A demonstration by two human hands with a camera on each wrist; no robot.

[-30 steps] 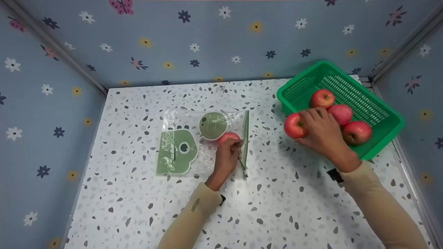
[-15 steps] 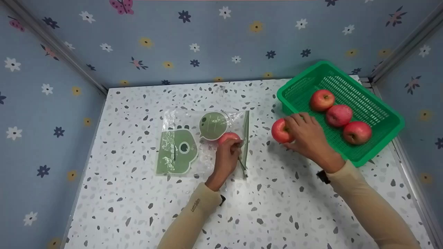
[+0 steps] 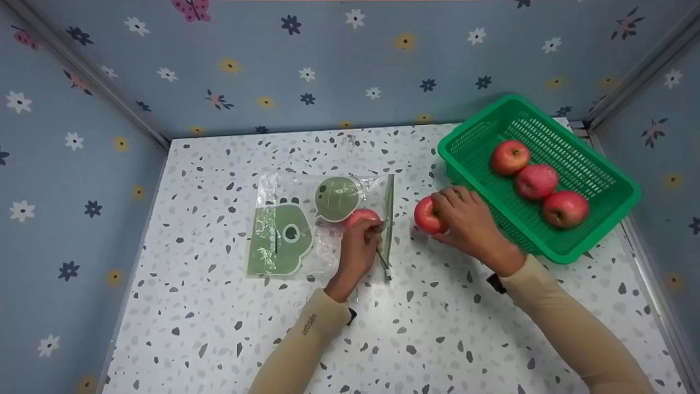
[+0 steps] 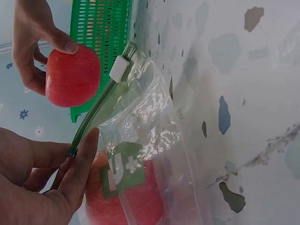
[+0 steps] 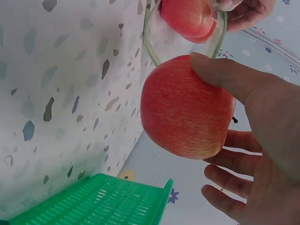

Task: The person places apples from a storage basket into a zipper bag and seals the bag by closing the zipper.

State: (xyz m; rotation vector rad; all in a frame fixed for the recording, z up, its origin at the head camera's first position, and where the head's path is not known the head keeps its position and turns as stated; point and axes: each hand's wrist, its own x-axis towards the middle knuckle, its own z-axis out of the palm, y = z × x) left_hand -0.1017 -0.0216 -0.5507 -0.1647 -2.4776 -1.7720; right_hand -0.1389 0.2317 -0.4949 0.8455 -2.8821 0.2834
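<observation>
The right grip [image 3: 473, 221] grasps a smooth red apple [image 3: 428, 215], its thumb on one side and fingers on the other; the fruit is round, finely streaked with yellow, and a thin dark stem shows on the side toward the palm. Left of that grip, near the apple but apart from it, lies a plastic bag [image 3: 322, 249], clear, glossy and crinkled. The left grip [image 3: 357, 251] pinches the bag's green zip strip [image 3: 389, 210] between thumb and fingers, and I can see the strip bowing into a loop around the mouth. Farther along it from the pinch sits a small white ribbed slider [image 4: 119, 69]. Just beside the left grip's fingertips, behind the thin film, rests a second apple [image 3: 358, 214], also red and rounded. Farther left of this grip, the film carries a flat pale-green cartoon creature [image 3: 281, 238] with a round eye.

Behind and to the right of the right grip stands a green basket [image 3: 552, 145] of slotted plastic, with three more apples [image 3: 536, 181] in a row on its floor. Beneath both grips stretches a hard white worktop [image 3: 465, 339], speckled with grey chips. Tan fabric sleeves [image 3: 569, 323] run back from both grips.
</observation>
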